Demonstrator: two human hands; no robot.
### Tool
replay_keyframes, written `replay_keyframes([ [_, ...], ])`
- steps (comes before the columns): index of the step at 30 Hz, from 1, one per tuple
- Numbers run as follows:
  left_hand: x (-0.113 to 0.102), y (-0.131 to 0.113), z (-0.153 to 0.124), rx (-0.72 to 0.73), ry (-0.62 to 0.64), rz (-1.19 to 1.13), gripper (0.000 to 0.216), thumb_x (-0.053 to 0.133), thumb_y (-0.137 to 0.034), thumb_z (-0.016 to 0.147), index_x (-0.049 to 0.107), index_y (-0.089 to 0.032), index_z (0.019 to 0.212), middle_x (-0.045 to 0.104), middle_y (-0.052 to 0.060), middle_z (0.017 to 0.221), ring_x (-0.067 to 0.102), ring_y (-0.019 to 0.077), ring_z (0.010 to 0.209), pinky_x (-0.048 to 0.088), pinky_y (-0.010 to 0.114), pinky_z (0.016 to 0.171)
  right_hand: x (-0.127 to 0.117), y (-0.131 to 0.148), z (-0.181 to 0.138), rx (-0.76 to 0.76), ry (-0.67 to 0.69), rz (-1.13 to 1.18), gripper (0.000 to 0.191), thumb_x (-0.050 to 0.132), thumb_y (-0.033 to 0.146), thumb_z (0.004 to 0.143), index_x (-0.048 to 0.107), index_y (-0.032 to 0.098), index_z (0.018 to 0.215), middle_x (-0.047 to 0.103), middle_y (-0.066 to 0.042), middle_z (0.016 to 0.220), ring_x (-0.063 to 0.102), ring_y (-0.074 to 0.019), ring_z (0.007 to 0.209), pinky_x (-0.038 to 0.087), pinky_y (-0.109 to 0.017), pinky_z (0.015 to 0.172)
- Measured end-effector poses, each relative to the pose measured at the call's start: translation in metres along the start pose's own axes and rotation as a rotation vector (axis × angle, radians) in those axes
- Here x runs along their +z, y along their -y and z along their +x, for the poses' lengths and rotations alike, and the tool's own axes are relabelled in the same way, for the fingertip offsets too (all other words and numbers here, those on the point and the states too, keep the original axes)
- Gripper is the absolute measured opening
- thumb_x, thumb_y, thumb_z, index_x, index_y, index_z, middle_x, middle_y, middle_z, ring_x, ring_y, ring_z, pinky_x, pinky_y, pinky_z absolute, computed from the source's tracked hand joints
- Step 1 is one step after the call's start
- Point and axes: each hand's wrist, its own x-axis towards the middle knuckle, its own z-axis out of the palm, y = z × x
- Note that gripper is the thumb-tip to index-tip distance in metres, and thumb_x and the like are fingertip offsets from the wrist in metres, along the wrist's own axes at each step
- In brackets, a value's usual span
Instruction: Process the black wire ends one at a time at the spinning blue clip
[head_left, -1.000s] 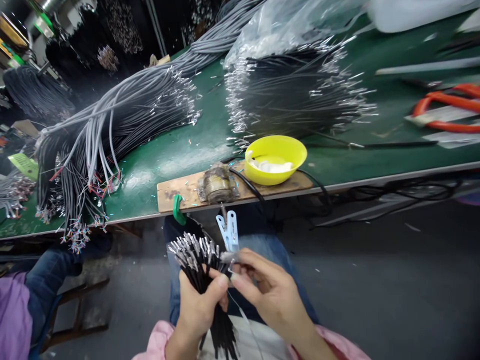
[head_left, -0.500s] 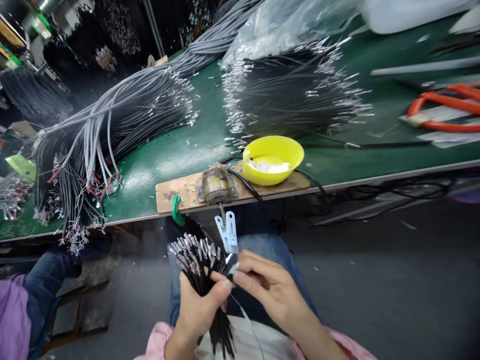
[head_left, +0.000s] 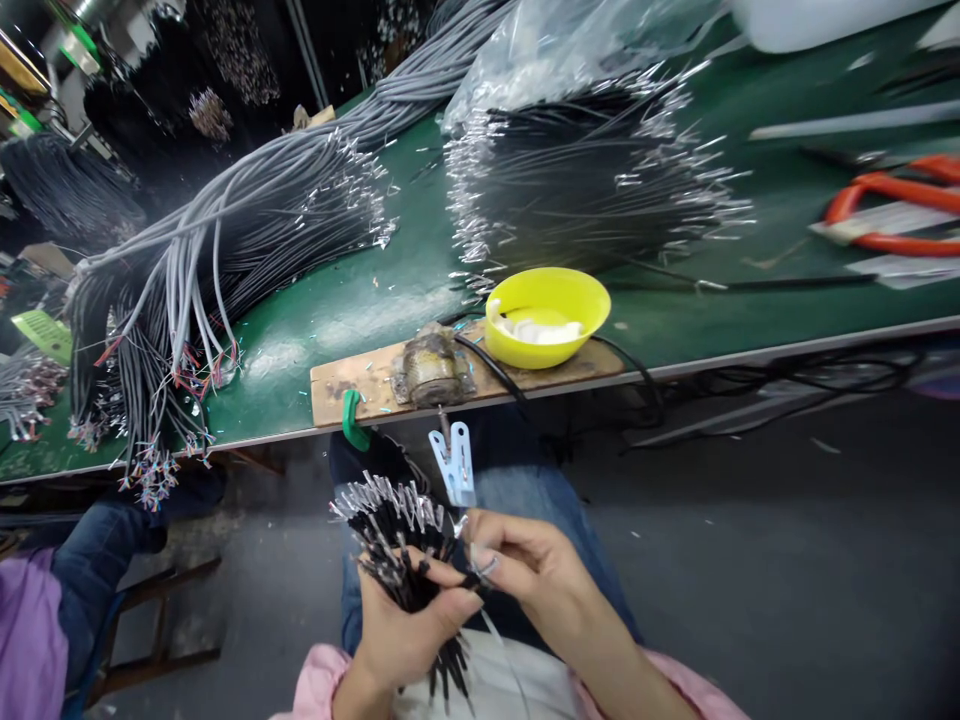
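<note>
Gripping a fat bundle of thin black cables with shiny silver ends [head_left: 409, 522] in the left hand [head_left: 401, 640], just over blue jeans [head_left: 525, 490]. Pinching a small silvery cable end [head_left: 487, 566] in the right hand [head_left: 544, 575], right by the left thumb — too blurry to make out more. Looking at a pale blue plastic clothes peg [head_left: 455, 470] just past the right hand, near the spindle of a grimy round metal motor [head_left: 433, 372]. Also got a round bright-yellow bowl [head_left: 551, 350] with white stuff inside, sharing a narrow wooden board [head_left: 337, 395] with said motor. Further back, seeing a wide pile of black silver-tipped wires [head_left: 585, 190] on a green tabletop [head_left: 420, 210], between long grey cables [head_left: 300, 155] and an orange-handled tool [head_left: 900, 243] — plus a crumpled clear plastic bag [head_left: 570, 50] behind.
</note>
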Motion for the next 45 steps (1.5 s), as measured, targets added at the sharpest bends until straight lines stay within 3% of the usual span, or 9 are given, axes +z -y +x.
replay_keyframes([
  [7, -0.003, 0.005, -0.001, -0.059, 0.034, -0.044, 0.03, 0.08, -0.039, 0.054, 0.064, -0.014, 0.052, 0.06, 0.001, 0.053, 0.053, 0.0116, 0.05, 0.047, 0.025, 0.056, -0.003, 0.0, 0.001, -0.06, -0.198, -0.152, 0.027, 0.064, 0.035, 0.07, 0.054, 0.018, 0.051, 0.045, 0.003, 0.051, 0.041, -0.0114, 0.045, 0.035, -0.023, 0.043],
  [14, -0.001, 0.011, 0.009, -0.115, 0.137, -0.057, 0.041, 0.076, -0.041, 0.058, 0.045, -0.017, 0.045, 0.04, -0.006, 0.036, 0.035, 0.0044, 0.031, 0.028, 0.018, 0.031, -0.004, -0.001, -0.003, -0.28, 0.014, -0.255, 0.022, 0.065, 0.04, 0.072, 0.069, 0.019, 0.067, 0.054, -0.002, 0.057, 0.047, -0.0146, 0.05, 0.04, -0.025, 0.046],
  [18, 0.001, 0.009, 0.007, -0.083, 0.122, -0.054, 0.038, 0.077, -0.038, 0.059, 0.047, -0.017, 0.048, 0.042, -0.006, 0.037, 0.036, 0.0043, 0.031, 0.029, 0.018, 0.032, -0.003, 0.001, -0.004, -0.346, -0.044, -0.319, 0.023, 0.063, 0.036, 0.076, 0.066, 0.019, 0.062, 0.055, -0.002, 0.055, 0.048, -0.0151, 0.05, 0.04, -0.026, 0.047],
  [22, 0.001, 0.009, 0.003, -0.058, 0.05, -0.044, 0.035, 0.079, -0.042, 0.055, 0.055, -0.016, 0.053, 0.05, -0.003, 0.045, 0.042, 0.0066, 0.037, 0.036, 0.02, 0.036, 0.0, 0.003, -0.008, -0.234, -0.119, -0.217, 0.033, 0.062, 0.045, 0.077, 0.059, 0.018, 0.057, 0.048, 0.0, 0.055, 0.043, -0.0128, 0.049, 0.033, -0.024, 0.043],
  [27, -0.004, 0.017, 0.004, -0.121, 0.156, -0.026, 0.046, 0.072, -0.06, 0.054, 0.058, -0.017, 0.047, 0.044, -0.003, 0.033, 0.04, 0.0088, 0.031, 0.036, 0.024, 0.034, -0.001, -0.001, -0.01, 0.135, 0.148, 0.136, 0.041, 0.067, 0.056, 0.067, 0.057, 0.016, 0.066, 0.04, 0.005, 0.056, 0.027, -0.0059, 0.043, 0.021, -0.02, 0.039],
  [29, -0.007, 0.019, 0.004, -0.101, 0.121, 0.003, 0.044, 0.072, -0.06, 0.055, 0.063, -0.016, 0.053, 0.048, -0.002, 0.035, 0.042, 0.0097, 0.032, 0.039, 0.025, 0.037, -0.004, -0.001, -0.006, 0.197, 0.162, 0.177, 0.043, 0.071, 0.056, 0.062, 0.056, 0.015, 0.063, 0.036, 0.007, 0.053, 0.023, -0.0049, 0.042, 0.017, -0.02, 0.039],
  [35, -0.011, 0.013, 0.003, 0.013, -0.024, 0.074, 0.025, 0.08, -0.041, 0.053, 0.069, -0.019, 0.058, 0.069, 0.004, 0.061, 0.064, 0.0222, 0.063, 0.053, 0.036, 0.07, -0.01, 0.022, 0.021, -0.046, -0.151, -0.101, 0.044, 0.064, 0.06, 0.066, 0.053, 0.018, 0.056, 0.039, 0.006, 0.047, 0.032, -0.0092, 0.044, 0.026, -0.023, 0.042],
  [39, -0.01, 0.005, 0.006, 0.051, -0.062, 0.087, 0.014, 0.08, -0.035, 0.053, 0.069, -0.028, 0.056, 0.07, 0.0, 0.059, 0.065, 0.0244, 0.062, 0.054, 0.041, 0.069, 0.0, 0.037, 0.038, -0.152, -0.081, -0.302, 0.055, 0.048, 0.069, 0.074, 0.053, 0.018, 0.052, 0.046, 0.001, 0.052, 0.041, -0.0133, 0.051, 0.034, -0.027, 0.05],
  [45, -0.001, -0.005, 0.016, 0.104, -0.096, 0.08, 0.016, 0.079, -0.032, 0.052, 0.069, -0.02, 0.053, 0.069, 0.003, 0.055, 0.064, 0.0233, 0.056, 0.055, 0.036, 0.063, 0.013, 0.032, 0.054, 0.075, -0.025, 0.099, 0.051, 0.064, 0.068, 0.059, 0.056, 0.018, 0.056, 0.047, 0.003, 0.05, 0.043, -0.0121, 0.049, 0.037, -0.025, 0.048],
])
